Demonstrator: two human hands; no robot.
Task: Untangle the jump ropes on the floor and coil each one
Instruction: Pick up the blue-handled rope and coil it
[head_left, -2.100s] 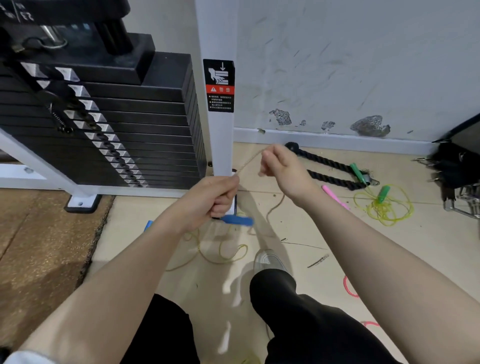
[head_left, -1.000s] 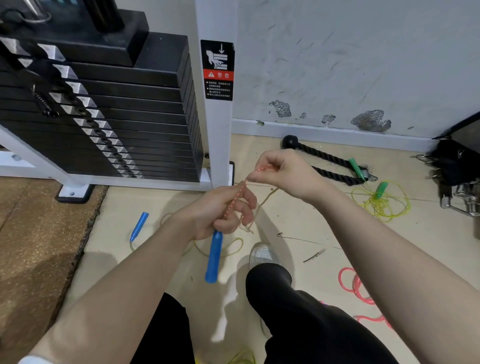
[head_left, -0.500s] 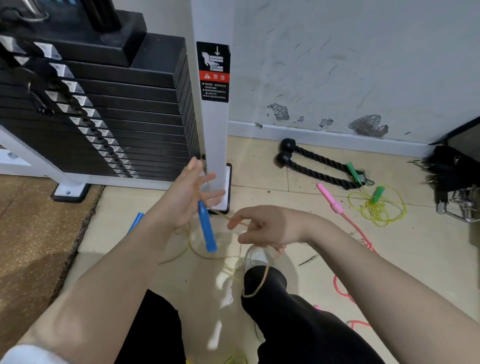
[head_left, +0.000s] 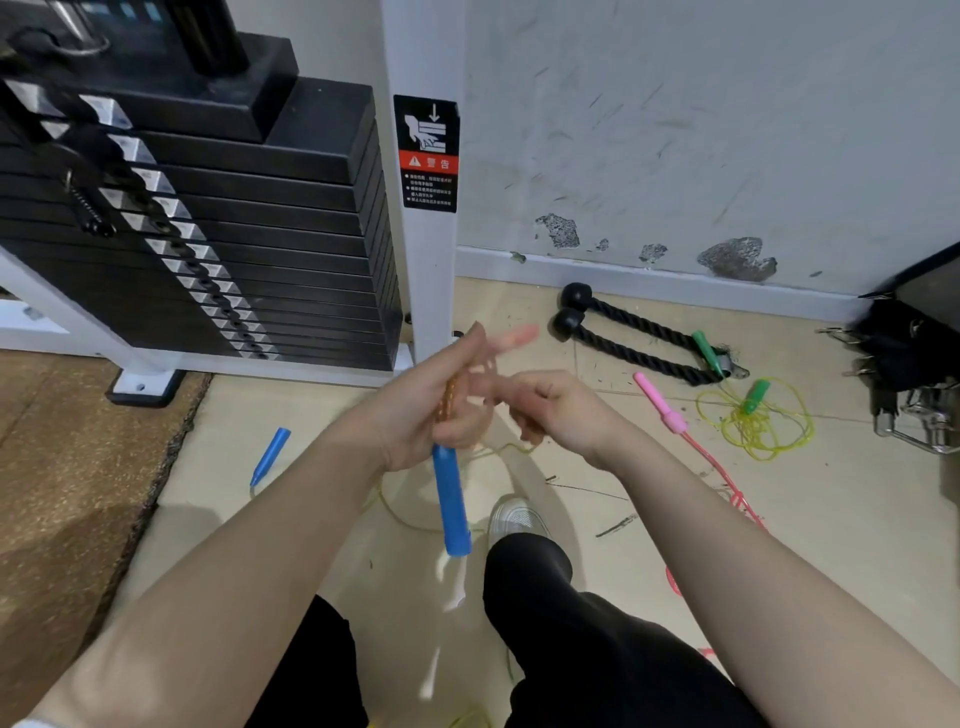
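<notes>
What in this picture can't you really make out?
- Head view: how the yellow cord wraps round the left hand; moving fingers blur it.
- What the right hand pinches; its fingers hide it.
- Pink rope: the right forearm covers its far end.
- Warning sticker: small print unreadable.

A black weight stack is sitting left; a black rope handle is lying by the wall.

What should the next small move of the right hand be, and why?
Probably lay one more loop of cord across the left hand. That hand holds the blue handle and a few turns, while the right hand pinches the yellow cord, whose slack trails to the floor.
</notes>
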